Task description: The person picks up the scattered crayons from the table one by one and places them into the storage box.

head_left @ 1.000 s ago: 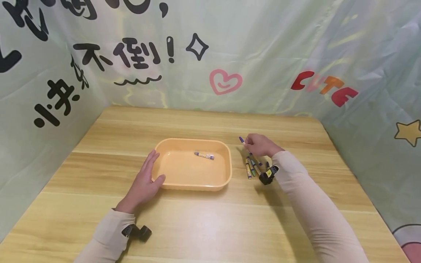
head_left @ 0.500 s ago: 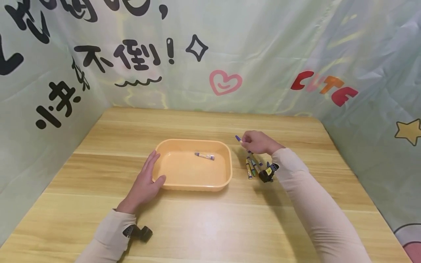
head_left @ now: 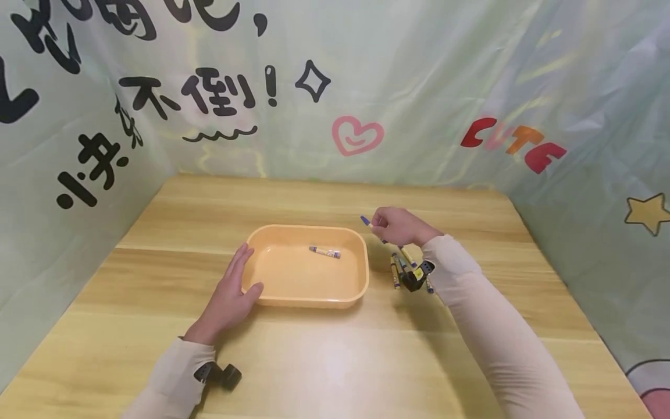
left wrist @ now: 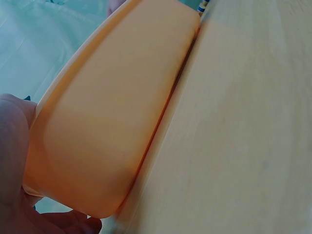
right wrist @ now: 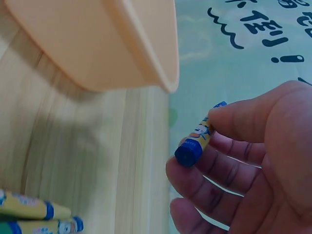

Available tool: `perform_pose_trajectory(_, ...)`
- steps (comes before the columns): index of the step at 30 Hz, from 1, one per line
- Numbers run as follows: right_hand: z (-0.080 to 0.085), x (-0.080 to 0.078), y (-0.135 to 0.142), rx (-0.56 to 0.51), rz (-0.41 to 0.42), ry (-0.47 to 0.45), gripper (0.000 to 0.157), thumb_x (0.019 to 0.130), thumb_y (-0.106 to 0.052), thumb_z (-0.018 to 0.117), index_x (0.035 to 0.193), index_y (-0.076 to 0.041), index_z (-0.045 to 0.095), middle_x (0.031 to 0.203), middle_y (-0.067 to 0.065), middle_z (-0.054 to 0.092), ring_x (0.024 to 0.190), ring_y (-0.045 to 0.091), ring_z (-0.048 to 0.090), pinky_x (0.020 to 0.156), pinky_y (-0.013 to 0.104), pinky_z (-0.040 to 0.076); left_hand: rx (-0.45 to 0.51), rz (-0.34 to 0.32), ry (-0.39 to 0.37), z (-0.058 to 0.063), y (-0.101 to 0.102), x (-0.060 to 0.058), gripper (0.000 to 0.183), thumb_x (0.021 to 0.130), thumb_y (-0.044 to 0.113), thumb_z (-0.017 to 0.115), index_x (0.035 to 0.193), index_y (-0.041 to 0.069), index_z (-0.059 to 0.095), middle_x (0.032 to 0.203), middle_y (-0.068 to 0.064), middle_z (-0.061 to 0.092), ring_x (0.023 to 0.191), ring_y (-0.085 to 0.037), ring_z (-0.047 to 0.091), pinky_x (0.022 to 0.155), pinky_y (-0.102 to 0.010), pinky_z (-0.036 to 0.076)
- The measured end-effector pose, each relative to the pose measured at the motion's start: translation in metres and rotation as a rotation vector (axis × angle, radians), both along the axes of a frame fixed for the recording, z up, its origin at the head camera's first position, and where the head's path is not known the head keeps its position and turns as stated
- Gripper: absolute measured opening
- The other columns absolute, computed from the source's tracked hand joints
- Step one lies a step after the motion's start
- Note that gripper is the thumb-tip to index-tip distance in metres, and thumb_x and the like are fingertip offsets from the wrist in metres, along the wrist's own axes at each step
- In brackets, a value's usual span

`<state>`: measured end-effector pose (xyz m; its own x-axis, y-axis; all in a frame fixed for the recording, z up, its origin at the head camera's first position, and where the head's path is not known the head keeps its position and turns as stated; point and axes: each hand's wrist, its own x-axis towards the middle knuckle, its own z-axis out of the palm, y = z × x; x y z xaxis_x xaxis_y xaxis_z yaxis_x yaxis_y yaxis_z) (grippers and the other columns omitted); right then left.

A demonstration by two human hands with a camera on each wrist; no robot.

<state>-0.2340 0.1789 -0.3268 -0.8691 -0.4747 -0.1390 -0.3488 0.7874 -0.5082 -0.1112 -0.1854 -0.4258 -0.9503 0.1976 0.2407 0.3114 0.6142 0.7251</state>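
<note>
My right hand (head_left: 400, 226) pinches a blue crayon (right wrist: 199, 135) between thumb and fingers, above the table just right of the orange tray (head_left: 293, 288). Its wrapper is yellow with a cartoon print, and the blue tip points up and left in the head view. My left hand (head_left: 230, 297) rests on the tray's left end, fingers extended along the outer side and thumb over the near rim. Inside the tray lies one wrapped crayon (head_left: 324, 252). Several more crayons (head_left: 395, 273) lie on the table below my right wrist, partly covered by the wrist camera.
The wooden table (head_left: 324, 361) is enclosed by printed cloth (head_left: 419, 70) at the back and sides. A black camera (head_left: 413, 280) on my right wrist hangs low over the loose crayons. Another camera (head_left: 222, 375) sits on the left wrist.
My right hand has moved left toward the tray with the blue crayon, away from the loose crayons. The left hand and the tray have stayed in place.
</note>
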Motion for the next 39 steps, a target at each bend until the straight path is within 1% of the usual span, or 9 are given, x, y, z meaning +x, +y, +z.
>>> perform_pose_trajectory(3, 0.003, -0.001, -0.005, -0.011, 0.011, 0.025, 0.014, 0.095, -0.017, 0.056, 0.098, -0.003, 0.06, 0.09, 0.011, 0.066, 0.077, 0.022, 0.061, 0.073, 0.04, 0.05, 0.008, -0.002, 0.016, 0.001, 0.001, -0.002, 0.071, 0.09, 0.014, 0.056, 0.151, 0.0, 0.022, 0.16, -0.016, 0.011, 0.139, -0.045, 0.024, 0.102, -0.066, 0.029)
perform_pose_trajectory(6, 0.007, -0.003, -0.01, -0.013, 0.032, 0.043, 0.014, 0.095, -0.016, 0.057, 0.098, -0.003, 0.06, 0.09, 0.011, 0.066, 0.077, 0.022, 0.061, 0.074, 0.04, 0.05, 0.004, -0.004, 0.022, 0.002, 0.002, -0.005, 0.071, 0.09, 0.014, 0.055, 0.151, 0.0, 0.022, 0.16, -0.016, 0.012, 0.139, -0.045, 0.024, 0.103, -0.066, 0.028)
perform_pose_trajectory(10, 0.013, -0.003, -0.019, -0.023, 0.042, 0.035, 0.014, 0.095, -0.016, 0.057, 0.098, -0.003, 0.06, 0.091, 0.011, 0.066, 0.077, 0.022, 0.061, 0.076, 0.04, 0.05, -0.001, -0.007, 0.018, 0.005, 0.002, -0.008, 0.07, 0.09, 0.014, 0.055, 0.151, 0.001, 0.023, 0.16, -0.016, 0.011, 0.14, -0.045, 0.022, 0.105, -0.067, 0.025)
perform_pose_trajectory(13, 0.015, -0.003, -0.028, -0.035, 0.053, 0.014, 0.013, 0.095, -0.017, 0.057, 0.098, -0.004, 0.06, 0.091, 0.01, 0.066, 0.078, 0.022, 0.062, 0.076, 0.039, 0.05, 0.002, -0.007, 0.013, 0.005, 0.001, -0.008, 0.071, 0.09, 0.014, 0.056, 0.151, 0.0, 0.023, 0.16, -0.016, 0.011, 0.14, -0.045, 0.022, 0.105, -0.067, 0.024)
perform_pose_trajectory(21, 0.005, 0.002, -0.053, -0.02, 0.103, -0.012, 0.014, 0.094, -0.017, 0.057, 0.098, -0.004, 0.061, 0.088, 0.007, 0.067, 0.078, 0.019, 0.063, 0.076, 0.036, 0.051, 0.002, 0.004, -0.004, -0.001, -0.001, 0.002, 0.07, 0.089, 0.012, 0.057, 0.15, -0.001, 0.023, 0.16, -0.017, 0.012, 0.139, -0.046, 0.023, 0.104, -0.067, 0.025)
perform_pose_trajectory(27, 0.007, 0.0, -0.063, -0.01, 0.119, -0.025, 0.015, 0.094, -0.017, 0.057, 0.101, -0.004, 0.061, 0.091, 0.007, 0.069, 0.077, 0.017, 0.065, 0.08, 0.037, 0.051, 0.01, 0.0, 0.009, 0.003, 0.001, -0.002, 0.07, 0.089, 0.013, 0.056, 0.15, -0.001, 0.023, 0.16, -0.016, 0.012, 0.139, -0.045, 0.022, 0.104, -0.067, 0.024)
perform_pose_trajectory(32, 0.007, -0.002, -0.069, 0.025, 0.147, -0.037, 0.015, 0.096, -0.017, 0.056, 0.103, -0.005, 0.061, 0.093, 0.006, 0.067, 0.077, 0.016, 0.064, 0.082, 0.036, 0.05, 0.01, -0.006, 0.02, 0.004, 0.001, -0.005, 0.071, 0.088, 0.013, 0.057, 0.15, -0.002, 0.024, 0.16, -0.017, 0.012, 0.14, -0.044, 0.022, 0.106, -0.065, 0.024)
perform_pose_trajectory(35, 0.006, -0.002, -0.074, 0.03, 0.163, -0.05, 0.016, 0.096, -0.018, 0.055, 0.104, -0.005, 0.061, 0.093, 0.005, 0.066, 0.077, 0.016, 0.063, 0.082, 0.035, 0.049, 0.009, -0.007, 0.018, 0.003, 0.001, -0.004, 0.071, 0.088, 0.013, 0.057, 0.15, -0.002, 0.024, 0.16, -0.017, 0.012, 0.14, -0.044, 0.022, 0.106, -0.065, 0.024)
perform_pose_trajectory(39, 0.001, -0.002, -0.079, 0.023, 0.168, -0.093, 0.016, 0.096, -0.017, 0.055, 0.105, -0.004, 0.061, 0.095, 0.006, 0.066, 0.079, 0.016, 0.062, 0.082, 0.034, 0.049, 0.013, -0.004, 0.008, 0.002, 0.0, -0.002, 0.072, 0.088, 0.012, 0.057, 0.15, -0.001, 0.023, 0.16, -0.017, 0.012, 0.14, -0.045, 0.022, 0.106, -0.066, 0.024)
